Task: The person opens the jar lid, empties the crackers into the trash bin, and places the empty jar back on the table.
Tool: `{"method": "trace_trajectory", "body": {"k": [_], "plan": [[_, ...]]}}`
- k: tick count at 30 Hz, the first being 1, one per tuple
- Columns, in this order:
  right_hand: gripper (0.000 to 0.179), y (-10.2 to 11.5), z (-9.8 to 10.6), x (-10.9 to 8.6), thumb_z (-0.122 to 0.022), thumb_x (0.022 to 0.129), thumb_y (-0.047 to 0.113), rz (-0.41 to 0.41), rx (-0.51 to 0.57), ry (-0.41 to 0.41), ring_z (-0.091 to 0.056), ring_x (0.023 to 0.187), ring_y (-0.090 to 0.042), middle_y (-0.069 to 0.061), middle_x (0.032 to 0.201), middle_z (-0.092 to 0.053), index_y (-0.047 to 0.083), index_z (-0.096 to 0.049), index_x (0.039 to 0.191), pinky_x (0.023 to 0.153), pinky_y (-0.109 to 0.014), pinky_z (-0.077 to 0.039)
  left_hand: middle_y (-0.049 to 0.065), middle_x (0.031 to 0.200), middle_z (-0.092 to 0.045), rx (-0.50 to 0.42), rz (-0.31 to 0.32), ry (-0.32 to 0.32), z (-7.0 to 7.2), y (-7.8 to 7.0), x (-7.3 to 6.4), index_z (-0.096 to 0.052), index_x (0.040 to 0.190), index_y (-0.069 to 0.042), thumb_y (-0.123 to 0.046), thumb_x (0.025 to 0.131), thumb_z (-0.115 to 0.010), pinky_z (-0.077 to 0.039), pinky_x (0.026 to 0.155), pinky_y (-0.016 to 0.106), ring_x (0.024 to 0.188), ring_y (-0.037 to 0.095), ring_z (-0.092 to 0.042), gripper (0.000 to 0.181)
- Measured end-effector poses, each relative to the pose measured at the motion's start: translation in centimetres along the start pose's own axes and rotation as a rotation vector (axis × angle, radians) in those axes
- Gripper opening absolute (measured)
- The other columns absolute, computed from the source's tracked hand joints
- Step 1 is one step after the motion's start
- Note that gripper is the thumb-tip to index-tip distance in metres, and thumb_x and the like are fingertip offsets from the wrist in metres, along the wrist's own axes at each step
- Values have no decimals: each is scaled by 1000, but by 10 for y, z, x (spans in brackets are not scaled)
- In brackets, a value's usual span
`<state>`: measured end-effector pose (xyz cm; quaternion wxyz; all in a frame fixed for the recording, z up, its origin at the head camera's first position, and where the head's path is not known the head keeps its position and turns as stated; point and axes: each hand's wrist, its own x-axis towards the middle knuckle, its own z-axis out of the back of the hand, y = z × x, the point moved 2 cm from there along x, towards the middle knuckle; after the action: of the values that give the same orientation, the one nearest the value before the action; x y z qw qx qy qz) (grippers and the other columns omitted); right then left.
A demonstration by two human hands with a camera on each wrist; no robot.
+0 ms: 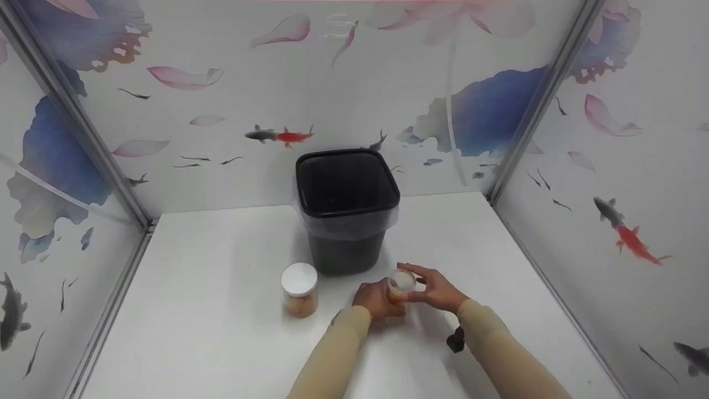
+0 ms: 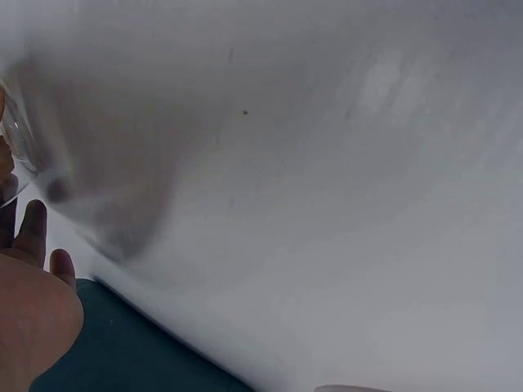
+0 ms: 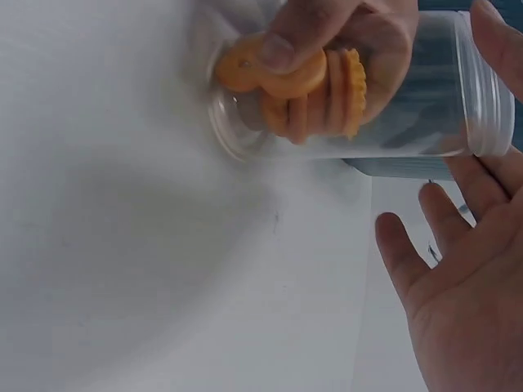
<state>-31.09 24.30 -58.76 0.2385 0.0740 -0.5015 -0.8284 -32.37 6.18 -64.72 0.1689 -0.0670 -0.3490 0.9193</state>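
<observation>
A clear plastic jar [image 1: 401,282] stands between both hands at the middle right of the table. Inside its lower part lie several orange sandwich crackers [image 3: 355,94], one with a scalloped edge. My left hand [image 1: 376,299] grips the jar low on its body, thumb across the front in the right wrist view. Around the ridged rim [image 3: 489,90] are the thumb and fingers of my right hand [image 1: 440,291], with other fingers spread away from the wall. Only a sliver of the clear jar [image 2: 20,135] shows at the edge of the left wrist view.
Left of the hands stands a second jar [image 1: 301,302] with a white lid [image 1: 299,279] and tan contents. Behind them is a black bin [image 1: 346,249] with a translucent liner folded over its sides. A small black object [image 1: 455,339] shows beside the right forearm. Printed panels [image 1: 221,111] enclose the table.
</observation>
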Motion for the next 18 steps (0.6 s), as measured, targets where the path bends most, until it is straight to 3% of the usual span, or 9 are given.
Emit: {"method": "trace_trajectory", "body": {"k": [4,8,12,16,18], "plan": [[69,2,1,0,-79,82,9,-21,-28,-1,-36,139,-41,-22,149,-44,2,-49,145,106,-69,-25,-11,104,-68,1,-2,3,1,-1,1,-63,119,-18,-43,67,-88,-45,96,36,99,14,-59,63],[71,2,-5,-6,-83,81,18,-63,-36,-95,-40,138,-33,-13,149,-48,12,-51,145,107,-63,-29,-12,103,-68,7,11,2,0,-1,2,-63,118,-19,-43,67,-89,-45,96,36,98,13,-58,62],[73,12,-14,-12,-85,80,14,-82,-23,-186,-40,138,-35,-14,148,-49,8,-51,144,108,-62,-29,-12,103,-67,22,22,4,1,-1,2,-62,118,-19,-45,67,-89,-45,95,37,98,15,-57,63],[72,11,-18,-12,-86,79,16,-94,-43,-226,-42,137,-33,-12,146,-51,9,-53,143,108,-60,-31,-13,102,-67,15,23,6,0,-1,2,-63,118,-19,-43,67,-90,-46,94,36,96,12,-58,62],[72,0,-18,-10,-87,79,21,-101,-57,-233,-43,137,-29,-7,146,-51,13,-54,142,109,-58,-32,-14,100,-67,3,25,7,-1,-1,2,-63,117,-19,-41,67,-90,-47,93,34,95,10,-58,60]]}}
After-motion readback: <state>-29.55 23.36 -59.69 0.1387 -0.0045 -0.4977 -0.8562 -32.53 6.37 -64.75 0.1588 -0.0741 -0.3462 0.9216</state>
